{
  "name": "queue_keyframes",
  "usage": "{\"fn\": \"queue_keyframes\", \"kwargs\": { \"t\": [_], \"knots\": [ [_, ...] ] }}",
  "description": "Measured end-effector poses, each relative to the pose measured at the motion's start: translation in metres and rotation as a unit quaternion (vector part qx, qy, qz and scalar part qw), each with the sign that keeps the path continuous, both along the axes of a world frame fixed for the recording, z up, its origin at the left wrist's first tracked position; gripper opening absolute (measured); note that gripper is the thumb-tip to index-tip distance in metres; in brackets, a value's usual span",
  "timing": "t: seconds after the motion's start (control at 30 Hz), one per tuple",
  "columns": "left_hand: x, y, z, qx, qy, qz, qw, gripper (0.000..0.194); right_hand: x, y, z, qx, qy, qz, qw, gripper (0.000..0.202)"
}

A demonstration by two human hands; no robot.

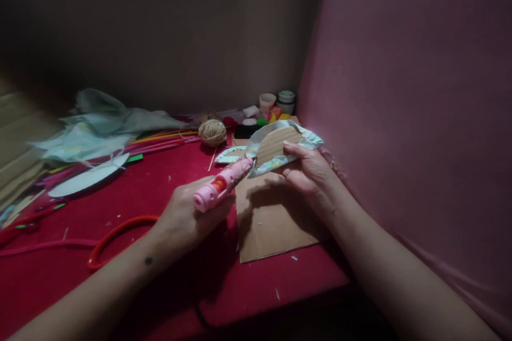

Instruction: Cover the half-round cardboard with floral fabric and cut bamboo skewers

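Note:
My left hand [182, 218] grips a pink glue gun [222, 184] whose tip points up and right at a cardboard piece [274, 144]. That piece is rounded and wrapped in pale blue-white paper [308, 141]. My right hand [310, 173] holds it tilted above a flat brown cardboard sheet [272, 224] lying on the red table [160, 192]. The glue gun's tip touches or nearly touches the wrapped piece's left edge.
A ball of twine [212, 132] sits behind the hands. Small cups and paint pots [276, 104] stand at the back corner. Crumpled pale cloth [100, 122], pink sticks and a white oval cutout [88, 178] lie at left. A red hoop [116, 234] lies near my left forearm. A pink wall [400, 117] is at right.

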State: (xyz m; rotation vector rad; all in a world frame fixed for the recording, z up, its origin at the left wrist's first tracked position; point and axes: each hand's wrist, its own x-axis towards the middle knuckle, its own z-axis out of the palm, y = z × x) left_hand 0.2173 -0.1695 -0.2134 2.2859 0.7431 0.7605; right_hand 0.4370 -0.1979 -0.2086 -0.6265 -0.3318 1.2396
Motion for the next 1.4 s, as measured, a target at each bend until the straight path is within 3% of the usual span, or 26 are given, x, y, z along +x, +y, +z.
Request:
{"fn": "queue_keyframes", "kwargs": {
  "t": [0.23,0.4,0.53,0.67,0.83,0.93,1.03,1.1,1.2,1.3,1.4],
  "knots": [
    [0.001,0.001,-0.001,0.005,-0.008,-0.047,0.999,0.050,-0.003,-0.001,0.001,-0.003,-0.014,-0.010,1.000,0.023],
    [0.003,0.005,-0.001,-0.030,-0.026,-0.022,0.999,0.052,0.000,0.000,0.001,0.004,-0.007,-0.005,1.000,0.022],
    [0.001,0.002,0.000,0.005,-0.041,0.011,0.999,0.045,0.010,0.004,0.004,0.022,-0.001,-0.053,0.998,0.026],
    [0.004,-0.009,0.003,0.102,0.106,0.029,0.989,0.025,0.022,0.004,0.021,0.066,0.005,-0.088,0.994,0.027],
    [0.037,-0.022,-0.003,0.250,0.325,-0.039,0.911,0.030,0.019,0.000,0.052,0.136,-0.022,-0.074,0.988,0.030],
    [0.063,-0.023,-0.012,0.279,0.351,-0.093,0.889,0.031,0.007,0.001,0.054,0.130,-0.017,-0.052,0.990,0.030],
    [0.080,-0.021,-0.020,0.289,0.303,-0.112,0.901,0.028,-0.004,0.004,0.040,0.096,0.011,-0.031,0.995,0.028],
    [0.081,-0.019,-0.022,0.274,0.276,-0.100,0.916,0.037,-0.007,0.006,0.028,0.054,0.033,-0.040,0.997,0.028],
    [0.070,-0.016,-0.019,0.227,0.222,-0.104,0.943,0.042,-0.010,0.008,0.014,0.011,0.056,-0.048,0.997,0.029],
    [0.053,-0.009,-0.016,0.175,0.147,-0.111,0.967,0.033,-0.011,0.009,0.007,0.008,0.072,-0.036,0.997,0.028],
    [0.039,0.002,-0.012,0.102,0.072,-0.024,0.992,0.020,-0.014,0.010,0.003,0.024,0.060,-0.033,0.997,0.027]
  ]
}}
